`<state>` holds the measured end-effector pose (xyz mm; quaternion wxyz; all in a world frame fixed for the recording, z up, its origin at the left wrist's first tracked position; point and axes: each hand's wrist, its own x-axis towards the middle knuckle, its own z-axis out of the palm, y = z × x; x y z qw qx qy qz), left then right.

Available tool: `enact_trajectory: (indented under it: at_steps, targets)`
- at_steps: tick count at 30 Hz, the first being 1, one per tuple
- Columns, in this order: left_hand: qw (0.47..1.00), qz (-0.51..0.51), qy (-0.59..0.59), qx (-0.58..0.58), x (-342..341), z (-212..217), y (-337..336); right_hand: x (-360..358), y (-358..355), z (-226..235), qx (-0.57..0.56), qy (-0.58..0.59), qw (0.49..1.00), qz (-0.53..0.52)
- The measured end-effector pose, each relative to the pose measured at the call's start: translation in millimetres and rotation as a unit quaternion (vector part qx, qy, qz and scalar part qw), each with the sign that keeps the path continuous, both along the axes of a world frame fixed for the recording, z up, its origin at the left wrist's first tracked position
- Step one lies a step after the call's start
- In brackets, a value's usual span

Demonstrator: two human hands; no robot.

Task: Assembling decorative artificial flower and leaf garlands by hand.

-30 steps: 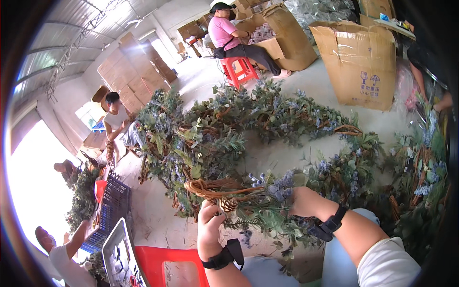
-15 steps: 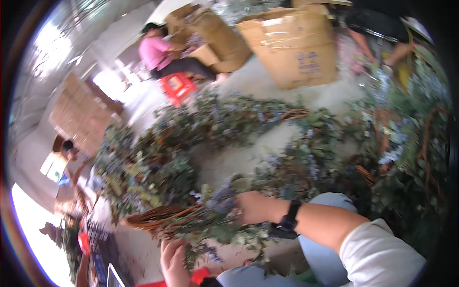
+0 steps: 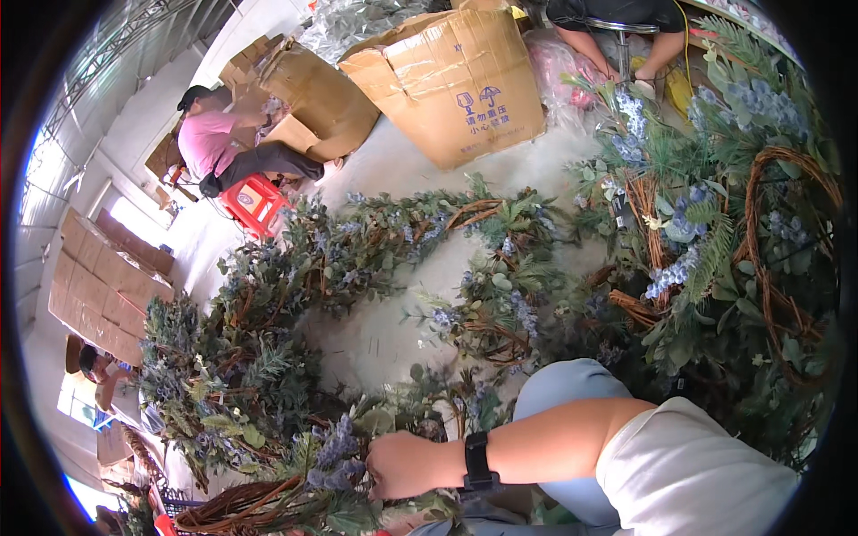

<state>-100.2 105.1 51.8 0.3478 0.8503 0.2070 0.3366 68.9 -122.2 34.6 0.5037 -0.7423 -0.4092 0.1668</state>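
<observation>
My right hand (image 3: 407,464), with a black watch on the wrist, is closed at a brown twig wreath (image 3: 241,505) dressed with green leaves. Pale blue flower sprigs (image 3: 338,454) stick out right beside its knuckles. The fingertips are turned away, so their exact hold among the leaves is hidden. The wreath lies low in front of my lap, its bare twig end to the left, cut off near the lower edge. My left hand does not show.
Several similar wreaths lie in a ring on the grey floor (image 3: 362,344); more twig wreaths (image 3: 760,241) pile up at right. Beyond stands a large cardboard box (image 3: 451,89). A person in pink (image 3: 210,138) sits on a red stool (image 3: 255,204); another person's hands (image 3: 657,67) work at top right.
The view has swung, and the scene has shifted left. My right hand and the wreath appear lower and further left. My left hand, earlier beside the twigs, has gone out of the picture.
</observation>
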Motion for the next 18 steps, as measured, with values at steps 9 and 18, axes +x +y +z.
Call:
enact_trajectory:
  at_steps: [9,18]
  targets:
    - [0.953,-0.155,0.005,0.262,-32,18,-6,-10,15,-32,-0.049,0.067,0.994,0.067]
    - [0.857,0.014,0.250,0.451,10,4,0,12,26,-39,-0.176,-0.089,0.980,0.039]
